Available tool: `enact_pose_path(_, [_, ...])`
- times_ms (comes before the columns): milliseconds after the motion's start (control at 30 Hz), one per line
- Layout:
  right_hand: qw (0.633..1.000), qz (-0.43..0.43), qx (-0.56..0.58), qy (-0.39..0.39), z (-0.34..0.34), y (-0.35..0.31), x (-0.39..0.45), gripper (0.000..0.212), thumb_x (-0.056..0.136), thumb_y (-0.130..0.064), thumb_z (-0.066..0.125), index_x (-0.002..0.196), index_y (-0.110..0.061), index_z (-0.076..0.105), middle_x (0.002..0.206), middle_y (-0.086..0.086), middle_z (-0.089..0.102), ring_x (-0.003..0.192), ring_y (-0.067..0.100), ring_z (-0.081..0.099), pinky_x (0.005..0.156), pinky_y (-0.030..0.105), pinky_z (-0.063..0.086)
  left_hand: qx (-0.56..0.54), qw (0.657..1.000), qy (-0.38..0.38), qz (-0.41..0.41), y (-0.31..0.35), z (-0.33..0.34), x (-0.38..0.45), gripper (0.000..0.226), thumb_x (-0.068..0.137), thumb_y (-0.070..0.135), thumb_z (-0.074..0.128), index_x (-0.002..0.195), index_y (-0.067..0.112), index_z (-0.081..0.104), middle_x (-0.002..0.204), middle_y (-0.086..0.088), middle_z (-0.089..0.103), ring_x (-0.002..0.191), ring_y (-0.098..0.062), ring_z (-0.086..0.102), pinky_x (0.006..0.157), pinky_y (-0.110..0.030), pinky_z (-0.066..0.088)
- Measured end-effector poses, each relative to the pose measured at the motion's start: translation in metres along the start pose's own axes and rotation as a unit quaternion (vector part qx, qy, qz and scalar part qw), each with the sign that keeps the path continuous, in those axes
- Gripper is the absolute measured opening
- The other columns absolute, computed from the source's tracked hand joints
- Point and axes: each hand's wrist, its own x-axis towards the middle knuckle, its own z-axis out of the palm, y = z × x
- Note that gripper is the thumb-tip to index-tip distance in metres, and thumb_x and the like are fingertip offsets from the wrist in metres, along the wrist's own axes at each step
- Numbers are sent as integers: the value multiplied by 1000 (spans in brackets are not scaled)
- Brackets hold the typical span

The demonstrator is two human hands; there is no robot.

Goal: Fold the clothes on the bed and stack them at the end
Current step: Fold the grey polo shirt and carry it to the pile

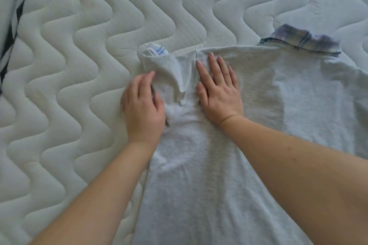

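Observation:
A light grey polo shirt [268,105] lies spread on the quilted mattress [79,65], its plaid collar [300,42] at the far right. Its short sleeve [169,69], trimmed with a white and blue striped cuff [156,49], is bunched between my hands. My left hand [142,109] lies at the sleeve's left edge, fingers around the fabric near the armpit. My right hand [219,89] presses flat on the shirt's shoulder area with fingers straight and spread.
The white wavy-quilted mattress stretches to the left and beyond the shirt. At the far left edge a dark striped band [12,32] runs along the mattress side.

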Motion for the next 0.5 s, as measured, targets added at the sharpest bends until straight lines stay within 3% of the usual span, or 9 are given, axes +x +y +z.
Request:
enact_pose_path(100, [1000, 1, -12, -1, 2, 0, 0, 55, 102, -48, 22, 155, -37, 13, 165, 0, 8, 152, 18, 3, 123, 37, 0, 14, 987, -78, -138, -5, -7, 33, 50, 88, 21, 64, 135, 10, 53, 131, -16, 51, 121, -36, 47, 100, -43, 35])
enact_pose_path(267, [1000, 7, -19, -8, 3, 2, 1, 57, 100, -48, 25, 155, -37, 14, 165, 0, 9, 152, 19, 4, 123, 39, 2, 16, 964, -197, -177, -2, -4, 62, 54, 80, 39, 72, 126, 22, 49, 120, -4, 62, 115, -31, 57, 94, -44, 40])
enact_pose_path(367, [1000, 6, -25, -11, 4, 2, 0, 58, 100, -48, 26, 155, -38, 12, 165, -1, 8, 152, 18, 3, 123, 40, 3, 51, 947, -267, -171, 2, -4, 66, 38, 83, 42, 69, 115, 25, 59, 114, -3, 62, 113, -32, 57, 93, -42, 41])
enact_pose_path(433, [1000, 8, -25, -12, 5, 2, 0, 58, 99, -48, 26, 155, -38, 12, 165, -1, 8, 152, 18, 3, 122, 39, 3, 64, 949, -278, -135, 4, -5, 61, 26, 86, 36, 66, 105, 20, 65, 115, -9, 55, 112, -34, 52, 92, -41, 43])
enact_pose_path(500, [1000, 10, -27, -11, 6, 2, 1, 59, 99, -48, 27, 155, -38, 12, 165, -1, 9, 152, 18, 4, 122, 39, 3, -13, 962, -232, -144, 2, -9, 54, 14, 88, 30, 63, 93, 18, 60, 102, -6, 57, 97, -29, 54, 77, -34, 41])
